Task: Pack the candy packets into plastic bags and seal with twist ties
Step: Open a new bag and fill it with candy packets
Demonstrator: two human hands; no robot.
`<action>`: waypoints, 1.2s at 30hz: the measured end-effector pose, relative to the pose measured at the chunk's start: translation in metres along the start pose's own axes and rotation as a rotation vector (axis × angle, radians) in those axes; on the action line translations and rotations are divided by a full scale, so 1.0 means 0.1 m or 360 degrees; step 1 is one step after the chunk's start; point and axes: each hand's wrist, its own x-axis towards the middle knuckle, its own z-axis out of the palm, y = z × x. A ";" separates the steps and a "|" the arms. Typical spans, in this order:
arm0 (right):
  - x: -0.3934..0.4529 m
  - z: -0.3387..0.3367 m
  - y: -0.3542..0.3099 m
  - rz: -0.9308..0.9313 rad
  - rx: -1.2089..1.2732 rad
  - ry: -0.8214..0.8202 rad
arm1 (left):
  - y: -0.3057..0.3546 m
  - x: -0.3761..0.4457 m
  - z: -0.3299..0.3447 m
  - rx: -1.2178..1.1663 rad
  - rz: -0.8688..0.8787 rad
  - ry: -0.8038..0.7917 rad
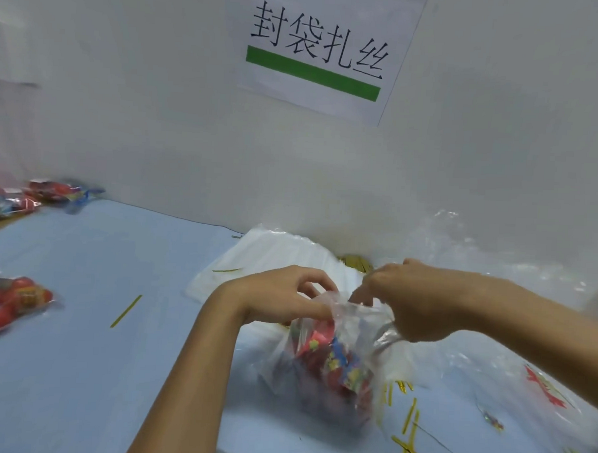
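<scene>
Plastic bag [322,364] stands roughly upright on the blue table [115,321], its long axis running from the bulging bottom, which rests on the cloth, up to the gathered mouth at the top, where both hands meet. Inside it sit candy packets [333,358], red with blue and yellow print, blurred behind the film, so their number cannot be told. The left hand [287,297] comes in from the lower left and pinches the bunched film at the bag's mouth between thumb and curled fingers, a narrow grip closed on the plastic. The right hand [417,300] reaches in from the right, its fingers curled down onto the same gathered neck and holding it from the other side; whether a tie is caught in those fingers cannot be told. The bag's body hangs directly below both hands, between the two wrists. Behind the bag, a flat stack of empty bags [272,256] lies against the white wall [158,117], with a heap of gold ties [354,263] just right of it. Gold twist ties [409,419] lie scattered to the right of the bag and in front of it, and a single tie [126,311] lies well to its left. Filled bags of candy [10,302] rest far left of the bag, with more [49,191] near the wall. A paper sign [319,52] with black characters and a green bar hangs on the wall above the bag.
</scene>
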 end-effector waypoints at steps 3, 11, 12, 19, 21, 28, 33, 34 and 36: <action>0.11 0.17 -0.02 -0.0125 0.0096 0.0013 | 0.00 0.00 0.01 0.0054 -0.0030 -0.0028; 0.05 0.21 0.20 -0.0277 0.0706 0.0304 | -0.05 -0.02 -0.03 0.0047 -0.0016 -0.0035; 0.02 0.21 0.23 -0.0301 0.0804 0.0321 | -0.04 -0.02 -0.02 0.0039 -0.0006 -0.0045; -0.11 0.07 0.41 -0.0274 0.1146 -0.0200 | -0.01 0.00 0.00 0.0065 0.0047 0.0002; -0.15 0.01 0.48 -0.0201 0.1193 -0.0233 | 0.00 -0.02 -0.02 0.0027 0.0062 0.0048; -0.25 -0.12 0.63 -0.0095 0.1521 0.0199 | 0.09 -0.10 -0.08 -0.0265 0.0288 -0.0091; -0.09 -0.07 0.58 -0.0032 0.1598 0.0671 | 0.29 -0.05 -0.01 -0.0257 0.0519 0.0016; -0.05 -0.06 0.55 -0.0007 0.1703 0.0735 | 0.34 -0.02 0.02 -0.0236 0.0566 0.0142; 0.02 -0.05 0.51 0.0012 0.2108 0.0763 | 0.40 0.03 0.07 -0.0222 0.0647 0.0428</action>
